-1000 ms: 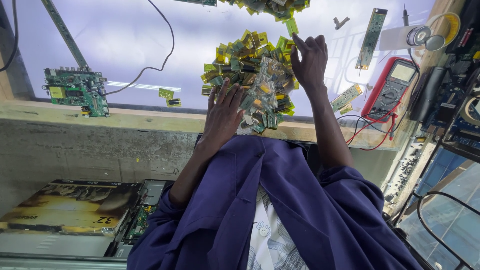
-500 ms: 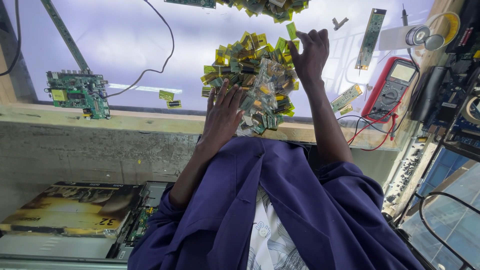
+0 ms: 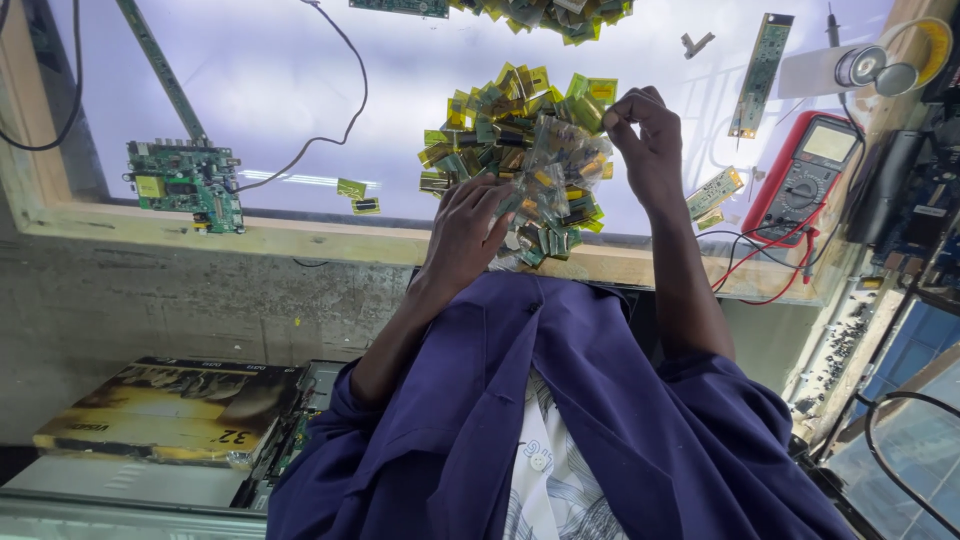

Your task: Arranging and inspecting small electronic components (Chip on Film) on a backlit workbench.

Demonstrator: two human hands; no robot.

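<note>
While the head cam looks down at the backlit tabletop (image 3: 300,80), my left hand (image 3: 470,225) lies spread, fingers apart, on the near edge of the pile of small yellow-green flex circuit pieces (image 3: 515,150), touching a clear plastic bag (image 3: 550,200) that seems to hold more of them. My right hand (image 3: 645,140) is raised at the pile's far right corner, fingertips pinched together on what looks like one yellow flex piece (image 3: 590,100); the view doesn't show how firm the pinch is.

The pile sits mid-tabletop, its near side right at the wooden frame (image 3: 300,240). A green circuit board (image 3: 185,185) with a black cable lies well apart to the left. A red multimeter (image 3: 805,180) with red and black leads is to the right, with a narrow green strip board (image 3: 760,75) beyond it. A second pile (image 3: 540,15) shows at the top edge.

Risks, my read: the pieces are light and loosely stacked, so a sweep of my left hand could push some over the frame. A weak pinch could drop the piece back into the pile. The bag is slick and could slide.
</note>
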